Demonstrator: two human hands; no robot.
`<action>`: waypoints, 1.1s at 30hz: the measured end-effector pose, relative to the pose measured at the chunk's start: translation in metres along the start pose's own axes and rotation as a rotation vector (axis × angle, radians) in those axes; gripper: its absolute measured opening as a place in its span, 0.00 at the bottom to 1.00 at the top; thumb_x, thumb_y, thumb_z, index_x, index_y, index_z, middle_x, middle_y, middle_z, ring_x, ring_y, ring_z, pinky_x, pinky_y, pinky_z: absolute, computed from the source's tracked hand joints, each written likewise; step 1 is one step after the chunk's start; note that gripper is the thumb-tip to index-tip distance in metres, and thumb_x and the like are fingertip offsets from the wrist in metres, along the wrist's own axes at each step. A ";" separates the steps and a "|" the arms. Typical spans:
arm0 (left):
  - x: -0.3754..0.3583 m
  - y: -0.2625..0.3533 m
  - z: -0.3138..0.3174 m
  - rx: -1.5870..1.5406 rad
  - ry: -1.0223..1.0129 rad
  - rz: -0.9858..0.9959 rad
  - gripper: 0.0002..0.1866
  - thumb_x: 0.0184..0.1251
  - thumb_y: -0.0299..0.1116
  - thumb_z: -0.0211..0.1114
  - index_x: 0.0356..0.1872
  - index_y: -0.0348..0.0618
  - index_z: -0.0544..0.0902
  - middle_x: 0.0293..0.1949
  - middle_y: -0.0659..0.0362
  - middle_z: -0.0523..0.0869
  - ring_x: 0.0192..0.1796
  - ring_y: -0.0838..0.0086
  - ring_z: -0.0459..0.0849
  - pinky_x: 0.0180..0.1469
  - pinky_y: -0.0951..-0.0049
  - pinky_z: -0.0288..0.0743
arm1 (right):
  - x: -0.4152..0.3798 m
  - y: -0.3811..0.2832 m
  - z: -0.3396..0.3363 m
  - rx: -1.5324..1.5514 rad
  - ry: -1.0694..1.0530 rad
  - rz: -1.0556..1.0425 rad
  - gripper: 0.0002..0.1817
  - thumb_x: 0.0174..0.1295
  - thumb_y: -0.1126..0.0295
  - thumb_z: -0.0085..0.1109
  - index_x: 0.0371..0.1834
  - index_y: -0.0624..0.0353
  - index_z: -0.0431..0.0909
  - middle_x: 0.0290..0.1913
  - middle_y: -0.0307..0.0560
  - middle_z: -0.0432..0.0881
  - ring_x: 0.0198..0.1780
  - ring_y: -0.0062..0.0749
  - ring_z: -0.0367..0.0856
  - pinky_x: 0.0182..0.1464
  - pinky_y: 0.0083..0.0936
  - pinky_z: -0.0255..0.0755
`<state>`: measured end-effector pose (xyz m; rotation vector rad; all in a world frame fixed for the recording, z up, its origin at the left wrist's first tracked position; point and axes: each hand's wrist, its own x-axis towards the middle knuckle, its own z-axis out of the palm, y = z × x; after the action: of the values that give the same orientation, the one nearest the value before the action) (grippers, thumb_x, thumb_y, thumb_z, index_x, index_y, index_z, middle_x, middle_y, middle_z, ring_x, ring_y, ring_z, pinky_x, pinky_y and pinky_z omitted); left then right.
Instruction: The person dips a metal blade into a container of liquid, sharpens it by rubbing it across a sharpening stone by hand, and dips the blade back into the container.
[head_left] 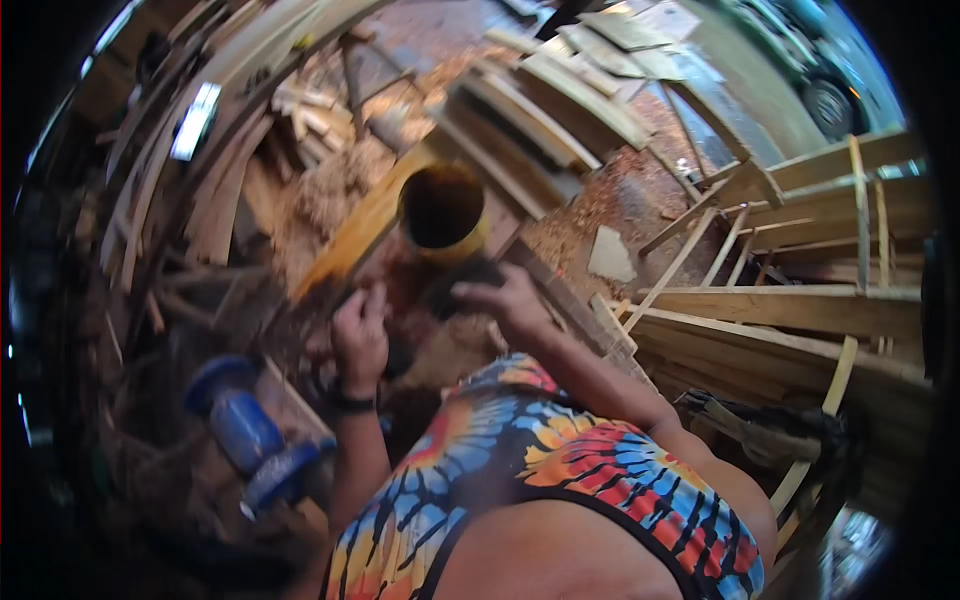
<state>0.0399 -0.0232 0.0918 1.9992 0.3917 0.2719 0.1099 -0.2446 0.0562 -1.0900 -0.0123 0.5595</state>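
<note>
My right hand (518,303) is closed on a dark, soft-edged pad (460,288); blur hides whether it is a cloth or a sponge. Just beyond that pad stands a yellow container (474,240) with a dark brown inside, its open mouth facing me. To the left, my left hand (360,335) is raised with its fingers apart and slightly bent, wearing a dark band at the wrist. Nothing shows in its fingers. A wooden board (365,230) with a yellow-orange stain runs behind the container.
Stacked planks (540,110) lie beyond the container. A wooden frame of long boards (780,310) fills the right side. At lower left is a blue spool-shaped metal part (245,430). Wood shavings (340,190) cover the ground, and a vehicle wheel (830,103) shows at far right.
</note>
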 end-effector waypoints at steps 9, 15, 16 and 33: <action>0.128 0.007 0.105 0.479 -0.263 0.667 0.04 0.65 0.28 0.64 0.33 0.39 0.84 0.39 0.49 0.89 0.41 0.53 0.87 0.47 0.60 0.82 | 0.022 -0.058 -0.054 -0.011 0.134 -0.291 0.16 0.61 0.67 0.74 0.45 0.69 0.84 0.40 0.48 0.89 0.40 0.30 0.87 0.46 0.27 0.81; 0.221 -0.103 0.172 1.380 -1.111 0.441 0.12 0.61 0.33 0.62 0.38 0.39 0.91 0.44 0.44 0.91 0.45 0.46 0.90 0.50 0.52 0.83 | 0.039 -0.037 -0.082 0.193 0.148 -0.238 0.16 0.62 0.76 0.73 0.51 0.67 0.81 0.41 0.45 0.89 0.39 0.25 0.86 0.44 0.23 0.81; 0.236 -0.166 0.176 1.297 -1.093 0.440 0.14 0.63 0.32 0.60 0.40 0.37 0.91 0.46 0.41 0.90 0.47 0.47 0.90 0.52 0.54 0.82 | 0.040 -0.036 -0.085 0.154 0.164 -0.225 0.16 0.62 0.75 0.74 0.50 0.66 0.81 0.41 0.44 0.88 0.39 0.25 0.86 0.44 0.23 0.82; 0.164 0.004 0.101 -0.038 -0.404 -0.645 0.20 0.82 0.50 0.58 0.52 0.42 0.79 0.40 0.57 0.84 0.41 0.65 0.87 0.43 0.63 0.84 | 0.100 -0.080 -0.086 -0.464 -0.064 -0.571 0.21 0.55 0.72 0.73 0.54 0.55 0.83 0.45 0.54 0.89 0.49 0.45 0.90 0.52 0.35 0.82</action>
<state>0.2281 -0.0443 0.0536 1.7290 0.7286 -0.5152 0.2539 -0.2994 0.0562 -1.4427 -0.5157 0.0689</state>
